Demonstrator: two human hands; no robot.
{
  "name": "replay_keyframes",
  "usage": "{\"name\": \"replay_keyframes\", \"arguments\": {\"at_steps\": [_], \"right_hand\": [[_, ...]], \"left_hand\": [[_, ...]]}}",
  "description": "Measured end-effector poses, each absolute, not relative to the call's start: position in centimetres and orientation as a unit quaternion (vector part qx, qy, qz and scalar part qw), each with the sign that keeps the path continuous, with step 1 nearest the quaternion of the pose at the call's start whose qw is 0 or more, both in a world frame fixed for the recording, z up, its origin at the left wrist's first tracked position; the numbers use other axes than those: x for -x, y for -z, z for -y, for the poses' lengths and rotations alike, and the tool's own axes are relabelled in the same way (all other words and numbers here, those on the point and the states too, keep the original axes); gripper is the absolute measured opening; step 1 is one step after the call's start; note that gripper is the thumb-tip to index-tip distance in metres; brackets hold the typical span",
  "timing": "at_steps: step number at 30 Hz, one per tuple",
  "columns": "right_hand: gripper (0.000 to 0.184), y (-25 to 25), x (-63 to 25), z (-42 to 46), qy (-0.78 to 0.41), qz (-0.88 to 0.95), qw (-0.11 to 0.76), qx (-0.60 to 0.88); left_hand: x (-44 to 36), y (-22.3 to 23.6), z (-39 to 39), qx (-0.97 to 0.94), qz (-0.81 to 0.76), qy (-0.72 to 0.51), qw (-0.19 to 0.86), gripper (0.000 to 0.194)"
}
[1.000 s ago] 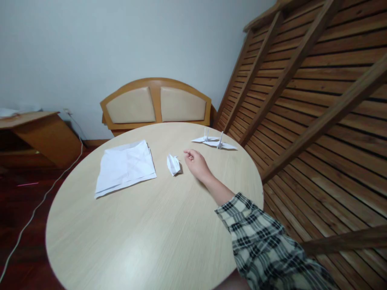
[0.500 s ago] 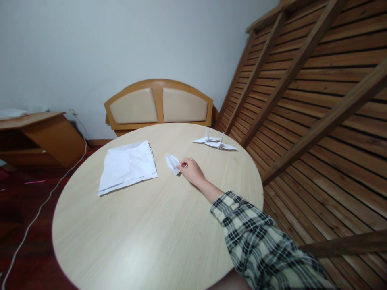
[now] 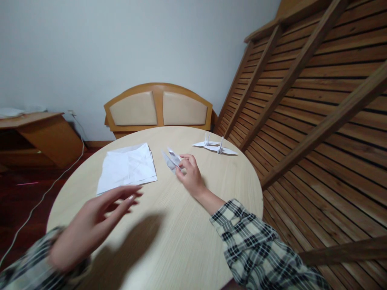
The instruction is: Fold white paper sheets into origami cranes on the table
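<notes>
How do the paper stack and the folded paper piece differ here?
The paper stack lies flat on the table; the folded paper piece is pinched in the right hand. The paper stack is broad and roughly square; the folded paper piece is small, with pointed flaps. Both are white.

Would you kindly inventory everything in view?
Round table: one, pale wood, centre
Folded paper: one, white, in right hand
Paper cranes: two, white, table's far right
Paper stack: one, white, table's left
Headboard: one, brown and cream, behind table
Slatted panel: one, brown, right
Desk: one, brown, far left
White items: count unclear, white, on desk
Wall: one, bluish, background
Socket: one, white, wall
Floor: one, dark red, left
Cable: one, white, floor
Pink strip: one, pink, floor
Plaid sleeves: two, black and cream, lower corners
Left hand: one, above table's near left
Right hand: one, holding folded paper
</notes>
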State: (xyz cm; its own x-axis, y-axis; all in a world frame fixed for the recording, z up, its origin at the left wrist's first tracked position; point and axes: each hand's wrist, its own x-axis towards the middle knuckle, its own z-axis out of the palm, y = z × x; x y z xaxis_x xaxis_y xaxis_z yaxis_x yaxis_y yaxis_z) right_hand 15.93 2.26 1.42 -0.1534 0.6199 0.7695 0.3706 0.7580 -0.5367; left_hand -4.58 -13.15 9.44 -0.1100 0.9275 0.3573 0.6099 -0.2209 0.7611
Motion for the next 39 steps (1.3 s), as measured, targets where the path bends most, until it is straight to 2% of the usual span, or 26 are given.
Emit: {"name": "replay_keyframes", "arguments": {"at_steps": [2,5,7,13,19,23,27,32,36,39], "right_hand": [[0.009,-1.3,-16.0,-2.2,-0.092,0.762,0.554,0.323],[0.009,-1.1,-16.2,-2.3,-0.078,0.781,0.532,0.318],[0.009,-1.0,-16.3,-2.4,-0.077,0.795,0.509,0.321],[0.013,-1.0,-16.3,-2.3,-0.052,0.845,0.430,0.313],[0.016,-1.4,-16.2,-2.1,-0.040,0.868,0.393,0.300],[0.014,-1.3,-16.2,-2.1,-0.031,0.874,0.391,0.287],[0.013,-1.0,-16.1,-2.1,-0.040,0.868,0.402,0.290],[0.004,-0.9,-16.2,-2.1,-0.103,0.835,0.459,0.286],[0.007,-1.1,-16.2,-2.3,-0.148,0.789,0.515,0.301],[0.008,-1.1,-16.1,-2.3,-0.186,0.754,0.541,0.323]], "left_hand": [[2.1,-8.4,8.7,-0.646,-0.558,-0.472,0.220,0.039],[-1.3,-6.1,2.8,-0.595,-0.515,-0.579,0.213,0.052],[-2.5,-4.4,0.7,-0.564,-0.498,-0.615,0.237,0.049],[-1.7,-1.1,0.4,-0.527,-0.452,-0.652,0.304,0.039],[-0.6,-1.6,0.1,-0.454,-0.436,-0.685,0.368,0.026],[-0.1,-2.0,0.0,-0.424,-0.432,-0.693,0.392,0.027],[0.0,-2.0,0.0,-0.408,-0.439,-0.695,0.398,0.026],[-0.2,-1.8,0.3,-0.395,-0.437,-0.694,0.413,0.021],[-0.8,-1.2,0.8,-0.364,-0.427,-0.702,0.438,0.028],[-1.5,-0.8,1.3,-0.390,-0.432,-0.665,0.468,0.035]]}}
